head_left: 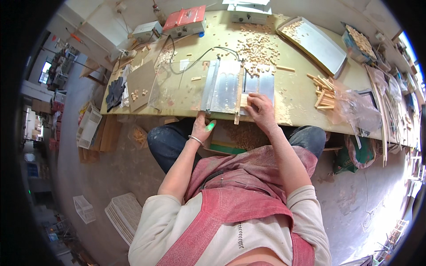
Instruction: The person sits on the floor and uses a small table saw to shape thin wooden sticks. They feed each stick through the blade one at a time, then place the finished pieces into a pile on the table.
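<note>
A flat metal saw table (226,95) lies at the front edge of the workbench, dusted with sawdust. A narrow wooden fence (240,95) runs across it front to back. My right hand (261,110) is just right of this fence, its fingers closed on short pale wood strips (244,100) that lie against it. To the left, my left hand (203,127) grips the near end of a metal rail (212,84) at the bench edge; its thumb has a bright green tip. The fingers of that hand are partly hidden under the edge.
Small cut wood blocks (259,46) lie heaped behind the saw table. A clear sheet (177,86) and dark gloves (116,92) lie left. Rightward are a shallow tray (317,46), wood sticks (326,93) and a plastic bag (359,111). A red box (184,22) and black cable stand behind.
</note>
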Tool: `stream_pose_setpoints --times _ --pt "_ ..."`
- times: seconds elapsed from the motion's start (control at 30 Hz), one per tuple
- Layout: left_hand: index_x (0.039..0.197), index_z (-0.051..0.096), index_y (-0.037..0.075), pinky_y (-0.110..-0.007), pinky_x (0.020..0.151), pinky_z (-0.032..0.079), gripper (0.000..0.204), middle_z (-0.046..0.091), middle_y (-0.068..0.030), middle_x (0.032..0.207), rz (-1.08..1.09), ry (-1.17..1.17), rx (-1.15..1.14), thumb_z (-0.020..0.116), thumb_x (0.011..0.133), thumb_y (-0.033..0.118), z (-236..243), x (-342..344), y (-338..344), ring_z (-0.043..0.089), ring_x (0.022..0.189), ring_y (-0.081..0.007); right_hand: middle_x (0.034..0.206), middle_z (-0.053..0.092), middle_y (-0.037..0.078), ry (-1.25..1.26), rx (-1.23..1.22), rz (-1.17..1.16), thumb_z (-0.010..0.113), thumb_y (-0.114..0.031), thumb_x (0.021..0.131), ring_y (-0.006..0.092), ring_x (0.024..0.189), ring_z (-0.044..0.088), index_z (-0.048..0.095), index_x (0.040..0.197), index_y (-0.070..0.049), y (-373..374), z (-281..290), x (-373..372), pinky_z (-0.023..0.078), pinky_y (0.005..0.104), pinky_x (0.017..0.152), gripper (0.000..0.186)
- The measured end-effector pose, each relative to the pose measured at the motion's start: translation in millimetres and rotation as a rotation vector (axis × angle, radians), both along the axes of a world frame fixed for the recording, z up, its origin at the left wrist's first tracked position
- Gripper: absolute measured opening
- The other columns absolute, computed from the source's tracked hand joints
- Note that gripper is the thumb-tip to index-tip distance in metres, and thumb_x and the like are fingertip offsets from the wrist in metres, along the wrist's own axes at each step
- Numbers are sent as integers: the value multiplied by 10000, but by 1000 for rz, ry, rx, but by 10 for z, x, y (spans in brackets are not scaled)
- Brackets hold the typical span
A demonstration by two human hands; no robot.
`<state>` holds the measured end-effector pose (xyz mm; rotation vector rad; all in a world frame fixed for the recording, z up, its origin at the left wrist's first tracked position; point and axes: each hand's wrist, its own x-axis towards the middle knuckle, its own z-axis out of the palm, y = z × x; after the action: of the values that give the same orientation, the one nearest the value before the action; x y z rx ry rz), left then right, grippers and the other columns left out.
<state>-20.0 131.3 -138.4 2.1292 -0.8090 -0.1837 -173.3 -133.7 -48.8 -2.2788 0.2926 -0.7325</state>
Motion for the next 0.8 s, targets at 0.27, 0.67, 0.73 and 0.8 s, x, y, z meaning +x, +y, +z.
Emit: stream_pose_setpoints --times 0.27,0.67,0.73,0.8 --pt "1020 754 8 -434 740 586 200 753 -150 817 -203 311 193 720 942 189 1418 -212 -115 747 823 -340 1291 707 160 12 -33 -4 808 -109 880 348 1182 662 745 1118 -9 -88 -45 57 526 432 1036 266" --pt "1183 663 42 -356 797 583 413 633 -118 1023 -389 -63 130 803 815 166 1231 147 -1297 660 840 -234 1286 718 123 18 -29 -23 822 -120 866 332 1144 659 762 1122 -29 -62 39 102 522 430 1022 279" --pt "1173 661 50 -357 786 580 420 624 -109 1001 -395 -38 121 808 801 179 1211 145 -1326 645 822 -229 1287 720 117 22 -38 -31 819 -110 865 334 1138 656 764 1132 -34 -61 45 85 520 430 1022 283" --pt "1152 658 52 -362 779 572 415 610 -103 974 -406 -48 133 803 783 175 1244 144 -1332 635 822 -236 1288 720 117 14 -46 -28 812 -96 866 339 1137 653 767 1143 -39 -63 49 83 518 430 1025 286"
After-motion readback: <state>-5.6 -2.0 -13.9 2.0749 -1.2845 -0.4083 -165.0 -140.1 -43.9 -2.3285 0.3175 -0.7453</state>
